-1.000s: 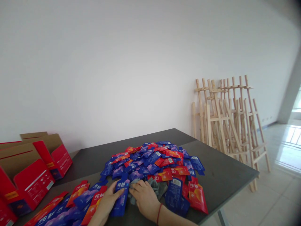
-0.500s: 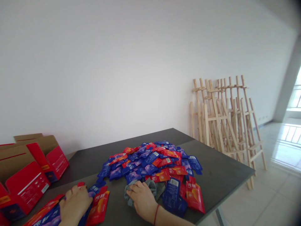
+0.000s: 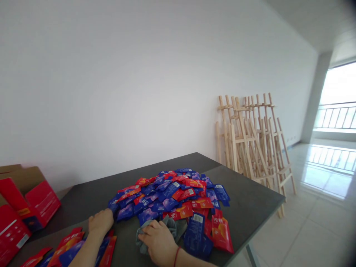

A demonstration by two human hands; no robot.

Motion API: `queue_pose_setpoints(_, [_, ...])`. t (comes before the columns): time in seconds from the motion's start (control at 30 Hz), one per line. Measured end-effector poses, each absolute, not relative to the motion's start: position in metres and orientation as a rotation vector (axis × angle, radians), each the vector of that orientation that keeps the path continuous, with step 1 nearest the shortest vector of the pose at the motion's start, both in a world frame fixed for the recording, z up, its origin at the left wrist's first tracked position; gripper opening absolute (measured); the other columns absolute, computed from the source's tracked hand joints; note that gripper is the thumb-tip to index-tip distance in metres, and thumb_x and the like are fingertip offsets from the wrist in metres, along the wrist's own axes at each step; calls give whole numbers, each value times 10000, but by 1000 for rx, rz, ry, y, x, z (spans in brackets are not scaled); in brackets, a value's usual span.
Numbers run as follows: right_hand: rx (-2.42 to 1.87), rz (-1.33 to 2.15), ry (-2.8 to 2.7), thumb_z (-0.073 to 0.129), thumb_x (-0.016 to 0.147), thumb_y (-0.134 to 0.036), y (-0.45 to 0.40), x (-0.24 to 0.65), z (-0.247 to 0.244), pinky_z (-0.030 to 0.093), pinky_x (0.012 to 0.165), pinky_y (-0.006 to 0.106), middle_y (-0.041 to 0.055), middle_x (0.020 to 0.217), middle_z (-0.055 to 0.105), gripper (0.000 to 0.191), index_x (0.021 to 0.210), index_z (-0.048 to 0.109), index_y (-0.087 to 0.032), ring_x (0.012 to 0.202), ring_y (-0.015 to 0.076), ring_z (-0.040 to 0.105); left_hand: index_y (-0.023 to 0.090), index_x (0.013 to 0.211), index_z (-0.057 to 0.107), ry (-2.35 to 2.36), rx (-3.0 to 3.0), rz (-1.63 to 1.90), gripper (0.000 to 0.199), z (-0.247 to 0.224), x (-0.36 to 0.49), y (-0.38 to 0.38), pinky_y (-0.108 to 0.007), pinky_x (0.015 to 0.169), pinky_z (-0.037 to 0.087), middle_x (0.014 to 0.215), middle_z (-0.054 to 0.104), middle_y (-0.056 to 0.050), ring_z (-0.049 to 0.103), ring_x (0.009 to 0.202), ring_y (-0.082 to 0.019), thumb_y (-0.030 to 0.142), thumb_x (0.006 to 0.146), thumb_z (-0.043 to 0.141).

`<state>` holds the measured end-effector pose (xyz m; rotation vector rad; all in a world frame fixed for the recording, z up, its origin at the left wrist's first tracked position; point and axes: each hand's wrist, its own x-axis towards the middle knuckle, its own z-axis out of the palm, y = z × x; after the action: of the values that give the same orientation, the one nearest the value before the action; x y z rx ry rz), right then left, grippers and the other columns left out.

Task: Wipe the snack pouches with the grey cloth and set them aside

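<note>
A heap of red and blue packets (image 3: pixel 167 196) lies on the dark table (image 3: pixel 236 193). My right hand (image 3: pixel 160 237), with a red string at the wrist, presses on a grey-green cloth (image 3: pixel 170 224) at the near edge of the heap, fingers curled over it. My left hand (image 3: pixel 101 221) is at the heap's left edge, fingers bent; what its fingertips touch is hidden. Under and beside my left forearm lie more red and blue packets (image 3: pixel 68 246) in a loose row.
Open red cardboard boxes (image 3: pixel 41 200) stand on the table's left side. Behind the table is a white wall (image 3: pixel 139 92). Wooden easels (image 3: pixel 250 141) lean against it at the right, on a shiny tiled floor (image 3: pixel 314 218).
My left hand has moved forward from the near packets to the left edge of the heap. My right hand stays on the cloth. The view has turned slightly right.
</note>
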<state>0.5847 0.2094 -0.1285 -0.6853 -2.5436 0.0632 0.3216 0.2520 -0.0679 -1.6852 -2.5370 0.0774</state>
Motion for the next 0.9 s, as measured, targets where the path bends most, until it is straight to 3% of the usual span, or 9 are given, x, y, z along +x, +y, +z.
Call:
queue_pose_setpoints(0.2, [-708, 112, -2525, 525, 844, -220, 209, 585, -128, 442, 849, 414, 33, 1194, 624, 375, 1219, 546, -236, 1044, 242, 486, 86, 948, 683, -2400, -1720, 52, 435, -42, 335, 219, -426, 798, 438, 1034, 709, -235, 659, 1004, -344, 76, 837, 263])
queue_pose_setpoints(0.33, [-724, 202, -2433, 539, 804, -177, 210, 585, -130, 443, 897, 424, 35, 1208, 617, 441, 1240, 554, -243, 1060, 244, 492, 144, 1050, 631, -2334, -1739, -104, 427, -26, 358, 197, -403, 803, 452, 1016, 714, -192, 665, 980, -320, 249, 913, 240])
queue_pose_setpoints(0.43, [-737, 284, -2280, 542, 745, -110, 210, 586, -132, 432, 961, 412, 57, 1256, 588, 547, 1282, 544, -213, 1097, 244, 491, 159, 1054, 609, -2383, -1812, -400, 406, -28, 376, 190, -389, 802, 463, 985, 718, -173, 674, 927, -305, 355, 905, 286])
queue_pose_setpoints(0.53, [-743, 323, -2118, 509, 701, -53, 212, 588, -135, 396, 1035, 420, 97, 1323, 543, 646, 1338, 504, -165, 1184, 250, 469, 215, 779, 582, -2393, -2013, -860, 309, -43, 392, 190, -343, 727, 481, 788, 704, -81, 669, 767, -253, 407, 858, 354])
queue_pose_setpoints(0.73, [-850, 491, -1966, 551, 716, -95, 219, 589, -141, 370, 1069, 461, 120, 1331, 556, 661, 1370, 472, -157, 1231, 269, 493, 257, 577, 415, -2422, -2138, -1652, 333, -82, 411, 194, -292, 529, 473, 500, 484, 64, 560, 511, -187, 528, 748, 507])
queue_pose_setpoints(0.8, [-885, 583, -1992, 617, 712, -144, 220, 587, -140, 422, 1021, 427, 117, 1257, 611, 646, 1346, 498, -155, 1158, 271, 555, 256, 576, 453, -2433, -2035, -1862, 335, -93, 417, 195, -302, 596, 503, 509, 526, 58, 605, 574, -206, 533, 725, 566])
queue_pose_setpoints(0.9, [-957, 659, -2004, 658, 706, -172, 222, 583, -138, 466, 955, 390, 98, 1172, 653, 587, 1282, 545, -176, 1081, 265, 603, 251, 700, 616, -2512, -1727, -2278, 242, -108, 430, 194, -349, 842, 518, 717, 712, -4, 676, 919, -276, 490, 739, 606])
